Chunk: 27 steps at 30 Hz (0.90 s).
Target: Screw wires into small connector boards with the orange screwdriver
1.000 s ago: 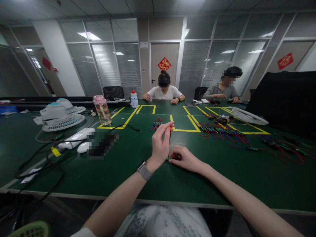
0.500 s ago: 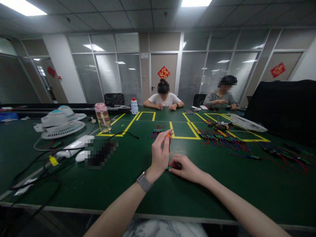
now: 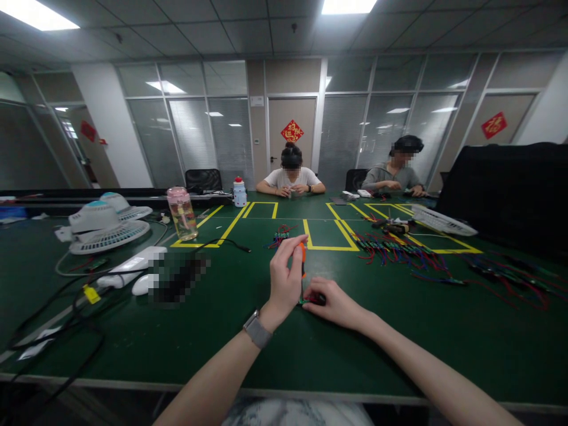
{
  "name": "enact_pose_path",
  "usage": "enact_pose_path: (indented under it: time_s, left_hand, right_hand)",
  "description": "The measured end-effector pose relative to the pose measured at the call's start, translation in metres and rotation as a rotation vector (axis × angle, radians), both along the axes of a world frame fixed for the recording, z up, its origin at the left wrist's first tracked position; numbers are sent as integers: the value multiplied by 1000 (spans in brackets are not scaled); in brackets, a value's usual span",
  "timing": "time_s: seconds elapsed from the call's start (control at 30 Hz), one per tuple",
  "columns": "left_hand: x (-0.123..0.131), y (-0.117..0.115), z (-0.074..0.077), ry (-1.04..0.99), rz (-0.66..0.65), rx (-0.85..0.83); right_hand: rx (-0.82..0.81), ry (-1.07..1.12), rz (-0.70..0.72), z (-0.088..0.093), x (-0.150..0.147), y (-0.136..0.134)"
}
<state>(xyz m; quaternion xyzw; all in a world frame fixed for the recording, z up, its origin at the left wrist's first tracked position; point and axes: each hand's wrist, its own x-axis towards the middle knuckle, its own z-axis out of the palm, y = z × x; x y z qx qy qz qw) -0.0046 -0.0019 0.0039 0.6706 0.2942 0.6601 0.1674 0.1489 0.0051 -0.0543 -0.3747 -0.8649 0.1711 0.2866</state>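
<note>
My left hand (image 3: 286,269) is closed around the orange and black handle of a screwdriver (image 3: 303,260), which stands upright. Its thin shaft points down to a small green circuit board (image 3: 302,302) on the table. My right hand (image 3: 331,300) lies low beside the shaft, its fingers closed on the board with red wires. A dark piece shows under its palm, too hidden to name. Beyond my left hand lies a small cluster of wired boards (image 3: 281,235).
Wired boards (image 3: 399,247) are heaped to the right, near a white keyboard (image 3: 444,220). At left stand a bottle (image 3: 181,214), white fans (image 3: 106,228), a power strip (image 3: 133,266) and a mouse (image 3: 145,284) among cables. Two people sit across the green table (image 3: 199,355).
My left hand has turned slightly, and more of the screwdriver's handle and shaft shows. My right hand stays in place. The person opposite has brought both hands together.
</note>
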Motion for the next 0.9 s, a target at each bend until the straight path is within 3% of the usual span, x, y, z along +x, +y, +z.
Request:
enact_pose_path:
  time_s: [0.23,0.43,0.63,0.8,0.9]
  left_hand:
    - [0,2,1,10,101,39]
    - [0,1,2,15,13,7]
    - [-1,1,3,23,106,56]
    - [0,4,-2,5,-37,-47]
    - [0,5,-3,6,-21,-54]
  right_hand:
    - [-8,-13,-15,1,2,2]
    - [-13,-37,-16,3,3,2]
    - [-12,-46,-14,3,4,2]
    - [3,-47,-4,1,5,2]
    - [-4,-37,0,0,6,2]
